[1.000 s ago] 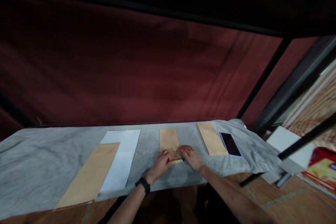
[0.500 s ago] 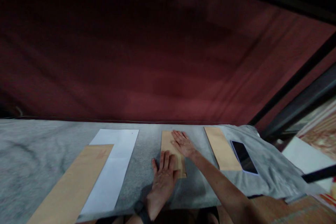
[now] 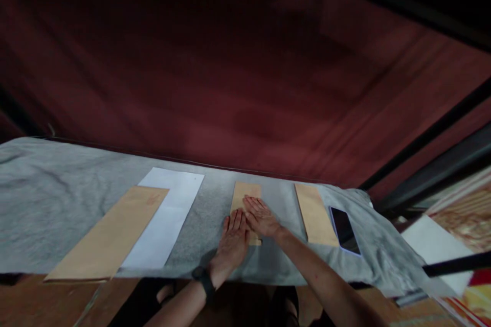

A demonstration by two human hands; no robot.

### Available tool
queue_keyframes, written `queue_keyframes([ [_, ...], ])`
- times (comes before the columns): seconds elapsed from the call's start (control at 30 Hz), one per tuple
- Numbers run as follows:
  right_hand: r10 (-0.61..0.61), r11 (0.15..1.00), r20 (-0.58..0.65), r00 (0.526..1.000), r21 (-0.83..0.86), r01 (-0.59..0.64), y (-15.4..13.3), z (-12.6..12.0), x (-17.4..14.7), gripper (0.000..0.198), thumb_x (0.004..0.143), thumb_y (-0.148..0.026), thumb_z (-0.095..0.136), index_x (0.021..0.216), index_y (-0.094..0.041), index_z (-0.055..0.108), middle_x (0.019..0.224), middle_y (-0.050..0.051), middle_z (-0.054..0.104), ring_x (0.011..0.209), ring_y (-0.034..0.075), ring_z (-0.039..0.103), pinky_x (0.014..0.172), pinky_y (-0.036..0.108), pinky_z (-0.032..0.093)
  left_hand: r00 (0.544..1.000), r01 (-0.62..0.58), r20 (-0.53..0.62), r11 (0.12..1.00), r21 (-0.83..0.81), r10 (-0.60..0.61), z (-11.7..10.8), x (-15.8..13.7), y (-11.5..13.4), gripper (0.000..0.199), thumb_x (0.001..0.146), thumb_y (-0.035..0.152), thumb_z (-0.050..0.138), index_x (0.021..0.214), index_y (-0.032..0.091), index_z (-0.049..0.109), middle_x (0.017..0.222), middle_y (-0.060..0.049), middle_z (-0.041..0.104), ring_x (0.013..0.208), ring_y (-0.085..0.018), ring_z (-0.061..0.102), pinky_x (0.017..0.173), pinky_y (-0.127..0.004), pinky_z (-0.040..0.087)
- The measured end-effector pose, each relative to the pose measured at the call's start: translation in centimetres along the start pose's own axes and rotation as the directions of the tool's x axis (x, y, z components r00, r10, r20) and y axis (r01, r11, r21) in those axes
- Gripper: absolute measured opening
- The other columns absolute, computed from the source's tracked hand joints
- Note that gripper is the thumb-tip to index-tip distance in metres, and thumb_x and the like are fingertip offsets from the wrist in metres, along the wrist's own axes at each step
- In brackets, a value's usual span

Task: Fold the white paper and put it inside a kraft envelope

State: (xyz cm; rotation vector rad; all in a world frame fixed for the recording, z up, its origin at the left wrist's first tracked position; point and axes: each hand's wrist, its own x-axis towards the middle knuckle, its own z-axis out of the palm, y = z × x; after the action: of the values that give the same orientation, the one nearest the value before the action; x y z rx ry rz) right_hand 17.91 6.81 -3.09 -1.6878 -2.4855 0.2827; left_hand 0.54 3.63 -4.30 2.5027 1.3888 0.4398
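Observation:
A small brown paper envelope (image 3: 245, 190) lies flat on the grey cloth in front of me, partly covered by my hands. My left hand (image 3: 233, 240) rests palm down on its near left part, fingers stretched out and close together. Across the envelope's middle lies my right hand (image 3: 261, 216), also flat, its fingers extended and touching or nearly touching my left hand. Neither hand grips anything. On the left wrist sits a dark watch band (image 3: 204, 282).
On the left, a larger brown envelope (image 3: 111, 235) overlaps a white paper sheet (image 3: 174, 214). To the right lie another brown envelope (image 3: 316, 214) and a phone (image 3: 345, 231). Grey cloth (image 3: 207, 225) covers the table; a dark red curtain (image 3: 238, 87) hangs behind it.
My right hand has slid nearer along the envelope, and my two hands are now closer together. The view has tilted, showing more floor at the table's near edge.

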Motion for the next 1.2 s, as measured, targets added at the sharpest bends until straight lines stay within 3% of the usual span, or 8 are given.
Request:
queue_keyframes([
  [0.27,-0.023,0.992,0.080,0.997,0.128,0.013,-2.7,-0.2,-4.7,0.057,0.106,-0.044,0.016,0.156,-0.017,0.025,0.162,0.006,0.024,0.150,0.017,0.019,0.124,0.040,0.016,0.996,0.074,-0.043,0.995,-0.063,-0.077,-0.6,0.0,0.8,0.054,0.093,0.012,0.033,0.146,0.008,0.045,0.152,-0.019,0.044,0.144,-0.028,0.036,0.117,-0.047,0.029],
  [0.47,-0.092,0.977,-0.018,0.996,0.193,0.094,-3.4,-0.4,-7.2,0.053,0.103,-0.041,0.037,0.154,-0.024,0.032,0.158,0.007,0.036,0.146,0.019,0.033,0.122,0.045,0.023,0.997,0.062,-0.037,0.985,-0.160,-0.069,-2.2,-0.4,1.3,0.051,0.084,0.003,0.040,0.130,0.010,0.060,0.143,-0.018,0.055,0.136,-0.025,0.048,0.113,-0.041,0.036],
  [0.57,-0.112,0.965,-0.099,0.989,0.227,0.132,-3.5,-0.4,-7.8,0.052,0.099,-0.034,0.047,0.150,-0.025,0.041,0.152,0.008,0.047,0.141,0.021,0.042,0.119,0.047,0.029,0.999,0.027,-0.008,0.965,-0.259,-0.031,-3.3,-0.2,1.3,0.040,0.083,0.005,0.043,0.111,0.017,0.069,0.121,-0.011,0.070,0.116,-0.020,0.063,0.102,-0.032,0.047],
  [0.63,-0.101,0.966,-0.141,0.985,0.223,0.131,-3.6,-0.3,-8.0,0.050,0.097,-0.030,0.048,0.147,-0.024,0.046,0.148,0.008,0.051,0.139,0.021,0.044,0.119,0.046,0.031,0.999,0.017,-0.037,0.968,-0.252,-0.027,-3.5,0.7,1.2,0.037,0.086,0.006,0.040,0.105,0.019,0.069,0.114,-0.009,0.072,0.111,-0.019,0.065,0.099,-0.032,0.049],
  [0.77,-0.092,0.966,-0.160,0.983,0.225,0.127,-3.7,0.1,-8.3,0.043,0.098,-0.030,0.048,0.140,-0.024,0.054,0.144,0.006,0.056,0.136,0.020,0.047,0.120,0.042,0.030,0.987,-0.127,-0.112,0.985,-0.120,0.113,-3.0,4.2,0.5,0.042,0.091,0.011,0.039,0.126,0.017,0.061,0.140,-0.010,0.059,0.136,-0.020,0.047,0.114,-0.040,0.038],
  [0.9,-0.074,0.956,-0.187,0.980,0.266,0.123,-3.9,-0.2,-8.1,0.039,0.099,-0.028,0.047,0.137,-0.028,0.057,0.141,0.003,0.058,0.131,0.020,0.051,0.118,0.041,0.033,0.987,-0.158,0.005,0.987,0.008,0.158,-1.9,7.0,-0.5,0.047,0.098,0.026,0.039,0.141,0.013,0.050,0.151,-0.012,0.047,0.143,-0.023,0.038,0.119,-0.042,0.028],
  [1.0,-0.053,0.943,-0.217,0.975,0.311,0.121,-4.1,-0.8,-7.4,0.032,0.100,-0.025,0.046,0.126,-0.029,0.064,0.129,0.003,0.066,0.120,0.020,0.058,0.109,0.039,0.042,0.985,-0.170,0.046,0.983,0.065,0.167,-1.2,8.1,-0.9,0.050,0.100,0.030,0.035,0.148,0.018,0.042,0.157,-0.008,0.039,0.146,-0.024,0.032,0.120,-0.045,0.022],
  [1.2,-0.066,0.963,-0.275,0.959,0.235,0.134,-4.1,-0.3,-6.7,0.031,0.100,-0.021,0.046,0.126,-0.028,0.061,0.127,0.006,0.065,0.114,0.023,0.058,0.099,0.040,0.046,0.972,-0.221,0.098,0.970,0.105,0.211,-0.2,11.8,-0.6,0.051,0.100,0.032,0.032,0.150,0.025,0.040,0.158,-0.003,0.038,0.147,-0.019,0.030,0.121,-0.042,0.016],
])
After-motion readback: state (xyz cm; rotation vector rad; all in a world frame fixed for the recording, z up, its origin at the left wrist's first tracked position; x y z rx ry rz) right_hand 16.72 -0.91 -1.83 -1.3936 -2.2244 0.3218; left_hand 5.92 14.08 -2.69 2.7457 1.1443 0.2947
